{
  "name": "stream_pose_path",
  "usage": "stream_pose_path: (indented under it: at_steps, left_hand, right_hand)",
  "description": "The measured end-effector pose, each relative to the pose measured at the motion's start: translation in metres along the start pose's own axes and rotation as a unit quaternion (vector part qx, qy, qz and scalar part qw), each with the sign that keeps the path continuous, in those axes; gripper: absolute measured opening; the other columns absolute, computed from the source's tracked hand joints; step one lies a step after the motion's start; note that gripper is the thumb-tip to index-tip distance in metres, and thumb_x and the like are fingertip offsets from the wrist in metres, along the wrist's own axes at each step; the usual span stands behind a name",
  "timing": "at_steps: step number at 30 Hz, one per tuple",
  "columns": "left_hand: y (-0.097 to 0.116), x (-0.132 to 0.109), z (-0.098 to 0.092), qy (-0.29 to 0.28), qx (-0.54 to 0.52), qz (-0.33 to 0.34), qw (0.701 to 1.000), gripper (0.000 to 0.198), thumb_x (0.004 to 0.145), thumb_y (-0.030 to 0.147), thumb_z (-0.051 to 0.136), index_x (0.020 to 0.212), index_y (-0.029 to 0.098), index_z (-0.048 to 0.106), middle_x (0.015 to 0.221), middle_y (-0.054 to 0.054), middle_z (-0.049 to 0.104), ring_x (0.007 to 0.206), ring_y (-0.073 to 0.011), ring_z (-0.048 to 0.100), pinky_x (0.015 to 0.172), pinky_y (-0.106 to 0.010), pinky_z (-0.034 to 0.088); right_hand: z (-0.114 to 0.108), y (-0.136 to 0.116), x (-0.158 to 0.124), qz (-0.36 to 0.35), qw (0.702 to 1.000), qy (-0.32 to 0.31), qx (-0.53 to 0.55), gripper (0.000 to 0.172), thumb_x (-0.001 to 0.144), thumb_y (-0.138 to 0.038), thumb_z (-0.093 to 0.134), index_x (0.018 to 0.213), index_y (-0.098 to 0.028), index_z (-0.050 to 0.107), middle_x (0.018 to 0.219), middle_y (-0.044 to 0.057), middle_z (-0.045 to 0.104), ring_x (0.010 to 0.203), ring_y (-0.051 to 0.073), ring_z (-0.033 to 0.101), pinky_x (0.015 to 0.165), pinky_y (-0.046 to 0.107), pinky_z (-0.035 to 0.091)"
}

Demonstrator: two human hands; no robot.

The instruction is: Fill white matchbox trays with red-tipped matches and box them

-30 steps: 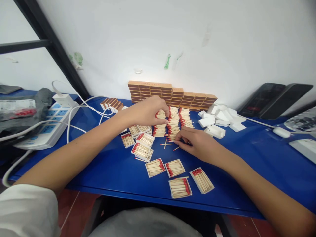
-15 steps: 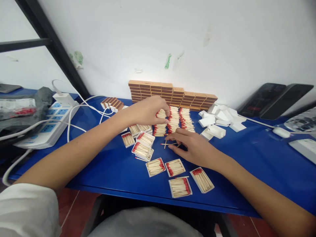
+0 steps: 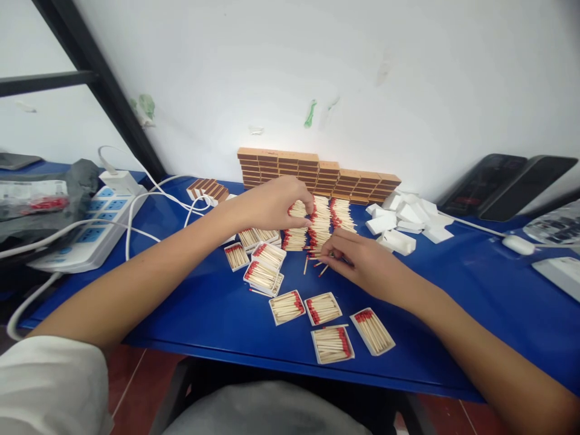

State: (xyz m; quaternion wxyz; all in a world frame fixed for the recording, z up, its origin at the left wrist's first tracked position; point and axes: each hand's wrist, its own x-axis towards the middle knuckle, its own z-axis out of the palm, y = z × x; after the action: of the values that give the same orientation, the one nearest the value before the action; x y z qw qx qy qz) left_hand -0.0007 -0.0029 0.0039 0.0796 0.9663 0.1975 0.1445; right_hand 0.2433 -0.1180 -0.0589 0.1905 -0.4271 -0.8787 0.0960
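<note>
Three rows of red-headed matches (image 3: 321,216) lie on the blue table. My left hand (image 3: 283,202) arches over the left row, its thumb and forefinger apart around the matches; its other fingers are hidden behind it. At the near end of the rows, my right hand (image 3: 356,260) has its thumb and fingers pinched together on a few matches. Several loose matches (image 3: 306,264) lie by its fingertips. Closer to me are open matchbox trays filled with matches, among them a tray (image 3: 323,308) and a slanted one (image 3: 372,331). More filled trays (image 3: 263,275) overlap left of the rows.
Stacked brown matchboxes (image 3: 278,166) line the wall. A heap of white empty trays (image 3: 410,214) sits right of the rows. Several matchboxes (image 3: 208,190) and white cables (image 3: 181,202) lie on the left, near a power strip (image 3: 93,226). Dark devices (image 3: 502,184) lean at right.
My right hand has closed its spread thumb and fingers into a pinch at the loose matches, which have shifted under it. My left hand stays over the left row.
</note>
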Motion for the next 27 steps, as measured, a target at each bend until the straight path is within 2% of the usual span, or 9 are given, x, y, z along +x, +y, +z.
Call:
stream_pose_path:
  at_steps: [5, 9, 13, 18, 27]
  left_hand:
    - [0.001, 0.000, 0.000, -0.003, 0.007, -0.002, 1.000, 0.025, 0.096, 0.039, 0.070, 0.109, 0.020, 0.079, 0.110, -0.008, 0.077, 0.111, -0.0247, 0.068, 0.102, -0.039, 0.049]
    - [0.000, 0.000, 0.001, 0.000, 0.010, 0.000, 1.000, 0.023, 0.095, 0.038, 0.070, 0.107, 0.021, 0.079, 0.108, -0.008, 0.077, 0.109, -0.0242, 0.069, 0.100, -0.039, 0.050]
    - [-0.001, 0.000, 0.001, -0.005, 0.005, -0.003, 1.000, 0.024, 0.095, 0.039, 0.070, 0.108, 0.021, 0.079, 0.110, -0.008, 0.077, 0.110, -0.0245, 0.069, 0.101, -0.038, 0.049]
    - [-0.001, 0.000, 0.000, -0.006, -0.011, -0.003, 1.000, 0.023, 0.095, 0.037, 0.071, 0.108, 0.020, 0.079, 0.113, -0.009, 0.077, 0.112, -0.0251, 0.068, 0.103, -0.039, 0.048]
    - [0.000, 0.000, 0.001, -0.006, 0.009, -0.005, 1.000, 0.024, 0.095, 0.039, 0.070, 0.108, 0.020, 0.079, 0.111, -0.008, 0.076, 0.111, -0.0248, 0.068, 0.101, -0.039, 0.048]
  right_hand:
    - [-0.004, 0.012, -0.003, 0.007, 1.000, -0.009, -0.006, 0.012, 0.105, -0.024, 0.056, 0.101, -0.022, 0.067, 0.095, 0.006, 0.065, 0.078, 0.018, 0.064, 0.069, 0.031, 0.050]
    - [-0.004, 0.007, -0.003, 0.002, 1.000, -0.011, 0.007, 0.015, 0.105, -0.025, 0.056, 0.105, -0.022, 0.070, 0.095, 0.006, 0.066, 0.077, 0.018, 0.064, 0.069, 0.032, 0.050]
    - [-0.009, 0.001, -0.005, 0.010, 0.999, -0.032, 0.023, 0.011, 0.103, -0.026, 0.061, 0.106, -0.024, 0.072, 0.096, 0.005, 0.067, 0.081, 0.018, 0.065, 0.070, 0.031, 0.051]
    - [-0.010, 0.001, -0.006, 0.020, 0.997, -0.067, 0.034, 0.011, 0.102, -0.026, 0.061, 0.099, -0.024, 0.071, 0.089, 0.003, 0.066, 0.075, 0.017, 0.061, 0.068, 0.030, 0.049]
    - [0.004, -0.005, 0.000, 0.028, 0.999, 0.018, 0.004, 0.012, 0.101, -0.023, 0.059, 0.098, -0.021, 0.071, 0.084, 0.004, 0.065, 0.071, 0.016, 0.059, 0.064, 0.030, 0.044]
